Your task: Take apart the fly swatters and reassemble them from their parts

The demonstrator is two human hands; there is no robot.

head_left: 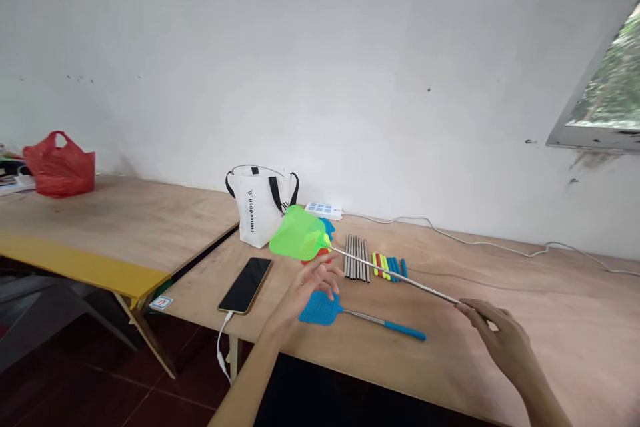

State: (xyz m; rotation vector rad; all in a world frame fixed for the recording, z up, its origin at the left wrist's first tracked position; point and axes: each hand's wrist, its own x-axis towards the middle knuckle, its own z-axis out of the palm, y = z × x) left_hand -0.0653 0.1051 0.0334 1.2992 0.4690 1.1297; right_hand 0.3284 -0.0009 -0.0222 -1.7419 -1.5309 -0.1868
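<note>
My right hand [497,340] pinches the far end of a long extended metal rod, which belongs to a fly swatter [296,235] with a bright green head. The swatter is held above the table, its head to the left. My left hand [315,278] is just below the green head, fingers loosely bent and apart, with nothing visible in them. Under it lies a blue fly swatter [320,310] with a short metal rod and blue handle. Partly hidden behind the green head are blue and red swatter heads. Beyond the rod sit several metal rods [357,250] and several coloured handles [395,269] in rows.
A phone [246,285] with a white cable lies at the table's left. Behind it stand a white bag [255,213] with black straps and a power strip [324,209], whose cord runs along the wall. A red plastic bag [63,170] is on the left table.
</note>
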